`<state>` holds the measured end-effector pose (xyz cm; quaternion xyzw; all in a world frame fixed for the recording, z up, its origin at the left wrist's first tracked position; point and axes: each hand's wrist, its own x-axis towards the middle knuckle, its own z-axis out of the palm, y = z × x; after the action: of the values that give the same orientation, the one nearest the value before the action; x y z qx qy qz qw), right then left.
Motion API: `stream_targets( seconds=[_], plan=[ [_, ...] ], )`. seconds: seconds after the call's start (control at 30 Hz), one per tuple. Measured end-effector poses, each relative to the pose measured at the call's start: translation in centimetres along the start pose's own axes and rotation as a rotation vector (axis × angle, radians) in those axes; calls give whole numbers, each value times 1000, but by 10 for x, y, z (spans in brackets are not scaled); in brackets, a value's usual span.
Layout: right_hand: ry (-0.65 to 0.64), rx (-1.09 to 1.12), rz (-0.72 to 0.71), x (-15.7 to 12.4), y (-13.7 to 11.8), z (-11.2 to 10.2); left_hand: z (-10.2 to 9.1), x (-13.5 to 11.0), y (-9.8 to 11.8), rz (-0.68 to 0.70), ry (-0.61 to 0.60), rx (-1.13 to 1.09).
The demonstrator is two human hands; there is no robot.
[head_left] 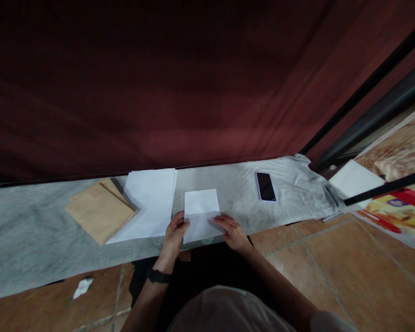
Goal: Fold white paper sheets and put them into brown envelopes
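Two hands point(175, 228), one small paper point(202, 202), one phone point(266, 186).

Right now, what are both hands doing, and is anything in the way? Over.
Left hand and right hand at opposite sides of small paper. Paper on grey cloth. No obstruction seen; phone lies apart, rightward.

The single view looks out from the person's head, facing forward and steeply down over the torso point(224, 313), with the left hand point(175, 228) and right hand point(231, 229) a little below its middle. It sits far enough back to take in a long stretch of the grey-covered surface point(27, 230), the dark red backdrop point(200, 101) behind it and some tiled floor point(332, 258) in front.
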<state>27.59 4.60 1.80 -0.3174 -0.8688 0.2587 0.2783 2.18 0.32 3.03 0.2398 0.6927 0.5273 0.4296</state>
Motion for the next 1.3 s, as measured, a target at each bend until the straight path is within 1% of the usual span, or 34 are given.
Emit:
stream_targets(
  seconds=[0.07,0.13,0.17,0.2,0.27,0.33,0.37,0.43,0.53,0.7,0.77,0.83,0.9,0.97,1.03,1.13,1.3],
  plan=[
    [3,2,1,-1,5,0,0,-3,-4,66,25,108],
    [2,2,5,-1,8,0,-1,-9,-6,206,56,232],
    [1,2,7,-1,10,-1,-3,-13,-7,295,41,289],
    [-1,3,6,-1,11,-1,-6,-18,-8,385,-8,339],
    [-1,4,7,-1,12,-1,-15,-29,-9,528,-188,433],
    [7,4,19,1,13,-2,-25,-37,-11,607,-376,546],
    [15,2,29,2,14,-1,-30,-39,-11,632,-437,608],
    [36,-3,44,5,16,0,-37,-38,-13,670,-489,713],
    [73,-5,50,9,18,1,-40,-24,-13,685,-454,750],
    [123,9,96,20,19,-2,-29,3,-3,605,-307,572],
    [140,0,135,25,19,-4,-24,8,4,527,-211,493],
    [168,-20,183,30,20,-4,-19,11,10,412,-126,422],
    [200,-34,230,35,21,-2,-15,13,16,311,-89,357],
    [230,-39,266,39,22,1,-12,13,21,269,-78,317],
    [254,-45,292,43,23,5,-8,14,24,279,-59,323],
    [280,-54,326,46,23,11,-3,14,26,335,-25,395],
    [299,-55,351,47,23,15,2,15,26,380,15,486]
  ],
)
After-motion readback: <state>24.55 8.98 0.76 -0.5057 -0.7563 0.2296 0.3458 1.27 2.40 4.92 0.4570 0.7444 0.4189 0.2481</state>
